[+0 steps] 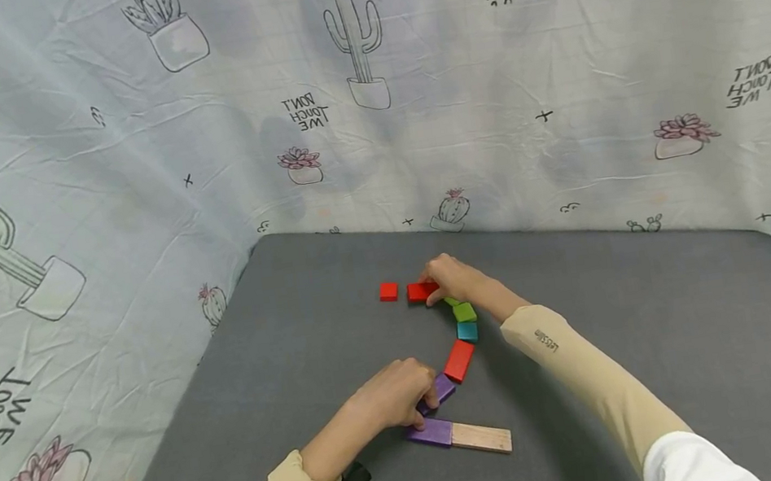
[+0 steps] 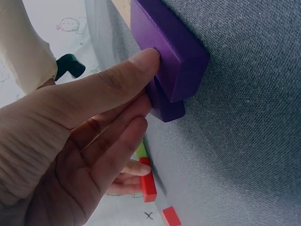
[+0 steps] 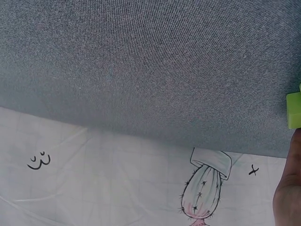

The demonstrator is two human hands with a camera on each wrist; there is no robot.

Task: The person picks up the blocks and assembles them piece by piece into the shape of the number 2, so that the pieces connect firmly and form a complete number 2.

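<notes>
My left hand (image 1: 401,394) is at the near end of a curved row of coloured blocks. Its thumb rests against the nearer purple block (image 1: 431,433), and its curled fingers touch the farther purple block (image 1: 443,388). Seen from the left wrist, the nearer purple block (image 2: 160,42) stands close beside the other purple block (image 2: 165,107). At the far end, my right hand (image 1: 455,277) pinches a red block (image 1: 418,292) between thumb and fingers. The right wrist view catches only part of that hand (image 3: 288,197) next to a green block (image 3: 294,110).
A plain wooden block (image 1: 481,437) adjoins the nearer purple one. Another red block (image 1: 459,361), a teal block (image 1: 467,332) and a lime green block (image 1: 465,312) continue the curve. A small red block (image 1: 389,292) lies apart at the far left. A printed cloth (image 1: 471,113) hangs behind the grey table (image 1: 294,327).
</notes>
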